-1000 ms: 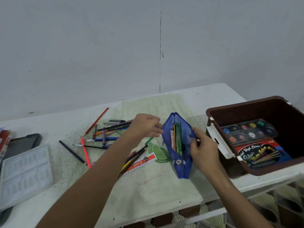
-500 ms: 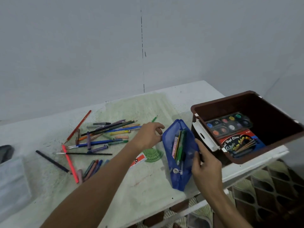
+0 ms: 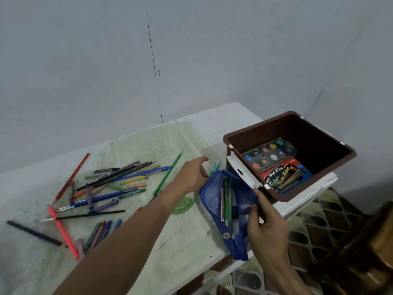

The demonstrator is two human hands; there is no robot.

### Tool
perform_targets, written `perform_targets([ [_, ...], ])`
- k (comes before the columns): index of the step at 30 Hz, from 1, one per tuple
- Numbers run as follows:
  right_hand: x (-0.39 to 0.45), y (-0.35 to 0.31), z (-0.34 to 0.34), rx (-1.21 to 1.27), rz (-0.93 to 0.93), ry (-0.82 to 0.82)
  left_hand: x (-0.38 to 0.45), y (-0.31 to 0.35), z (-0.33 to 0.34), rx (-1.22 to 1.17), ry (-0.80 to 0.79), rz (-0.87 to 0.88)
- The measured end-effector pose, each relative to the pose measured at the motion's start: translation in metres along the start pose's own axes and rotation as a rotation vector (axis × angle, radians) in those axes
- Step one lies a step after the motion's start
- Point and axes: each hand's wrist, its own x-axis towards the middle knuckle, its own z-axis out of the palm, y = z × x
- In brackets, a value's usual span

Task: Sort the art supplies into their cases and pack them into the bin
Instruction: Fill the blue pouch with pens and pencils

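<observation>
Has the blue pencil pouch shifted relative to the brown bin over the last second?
Yes. The blue pouch now lies closer to the brown bin, nearly under its white flap.
</observation>
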Motion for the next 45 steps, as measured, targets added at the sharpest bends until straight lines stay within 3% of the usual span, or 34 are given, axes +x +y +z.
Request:
perform_targets([
  [5,-0.004,-0.002,0.002,0.053,-0.003,-0.045,-0.014,-0.014,-0.021,-0.086,0.041,-0.036],
  [16,0.022,-0.019,0.040,0.112,-0.164,-0.114,-0.051,-0.055,-0.076,-0.099,0.315,-0.162],
  [25,0.057,-0.031,0.061,0.061,-0.152,-0.237,-0.071,-0.054,-0.046,0.021,0.153,-0.113],
  [31,0.059,-0.022,0.064,0.128,-0.104,-0.323,-0.083,-0.066,-0.043,0.210,0.086,0.056],
  [35,0.058,-0.022,0.064,0.158,-0.078,-0.342,-0.086,-0.064,-0.050,0.299,-0.042,0.016],
  [45,0.058,-0.019,0.064,0.216,-0.046,-0.329,-0.088,-0.053,-0.035,0.461,-0.009,-0.025],
])
